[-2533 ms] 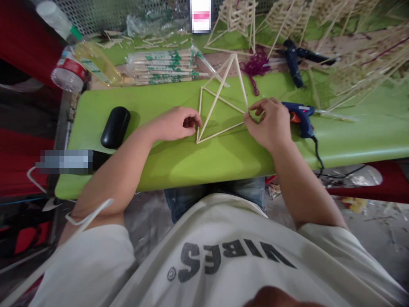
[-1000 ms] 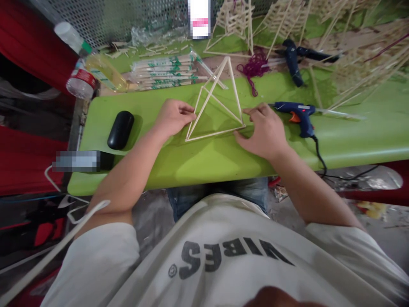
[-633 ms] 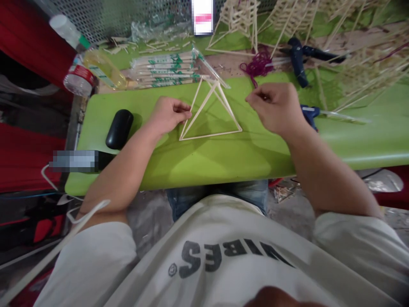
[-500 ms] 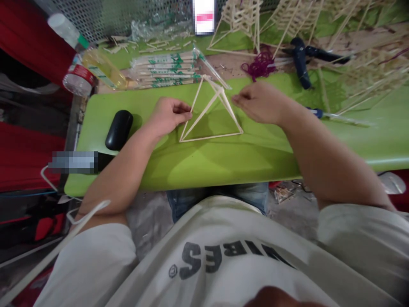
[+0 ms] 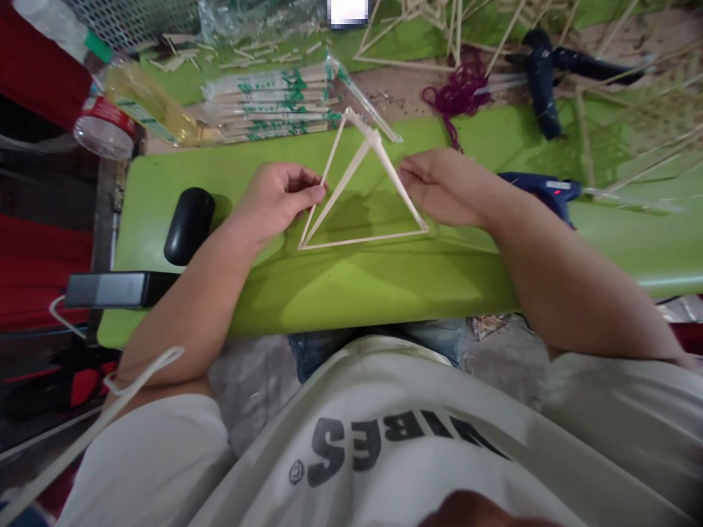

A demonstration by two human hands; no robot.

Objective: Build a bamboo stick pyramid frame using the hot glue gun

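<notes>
A pyramid-shaped frame of thin wooden sticks (image 5: 363, 239) stands over the green tabletop in front of me. My left hand (image 5: 277, 196) pinches its left sloping stick between thumb and fingers. On the opposite side, my right hand (image 5: 447, 187) has its fingers closed at the right sloping stick; part of its grip is hidden. Beside my right wrist lies a blue glue gun (image 5: 541, 192) with a small red light, partly covered by the forearm. Behind the frame are wrapped packs of chopsticks (image 5: 274, 102).
Purple string (image 5: 458, 91) and a dark-handled tool (image 5: 542, 88) lie at the back right, near more stick frames (image 5: 653, 121). Plastic bottles (image 5: 146, 99) lie at the back left. A black case (image 5: 190, 225) rests left of my left hand. Loose short sticks (image 5: 253, 55) are scattered behind.
My right hand has come in from beside the frame to its right sloping stick. The left hand keeps its pinch. The view has shifted, showing more of the glue gun.
</notes>
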